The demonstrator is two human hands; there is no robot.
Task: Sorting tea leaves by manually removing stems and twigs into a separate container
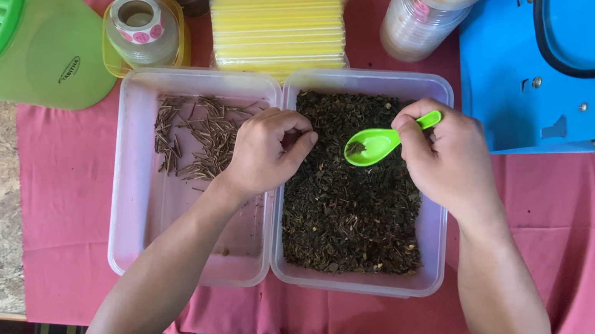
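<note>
Sorting by hand over 2 clear rectangular plastic tubs: the right hand (447,159) grips a small green plastic spoon (381,141) holding a pinch of dark leaves, above the right tub of dark dried leaves (353,213). The left hand (266,151) is curled, fingertips pinched together at that tub's left rim; whether it holds anything, I cannot tell. Left of that tub sits the tub of brown stems (197,133). Behind it, yellow straws (279,21) and a sticker roll (139,22) crowd close; best to keep the spoon level.
</note>
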